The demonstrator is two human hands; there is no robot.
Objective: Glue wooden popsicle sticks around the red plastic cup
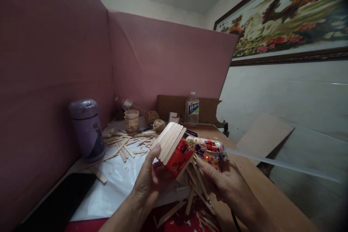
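My left hand is closed around a small red box, held tilted above the table. A row of pale craft sticks lies side by side over its upper face. In my right hand is a flower-patterned hot glue gun, its small light glowing orange. The nozzle points left and sits close to the box's edge; whether it touches, I cannot tell. From the back of the gun a long clear glue stick sticks out to the right. Loose craft sticks lie beneath my hands.
A purple flask stands left, behind a black flat object. Farther back are a scattered pile of craft sticks, a wooden cup, twine balls and a clear bottle. Pink panels border the table.
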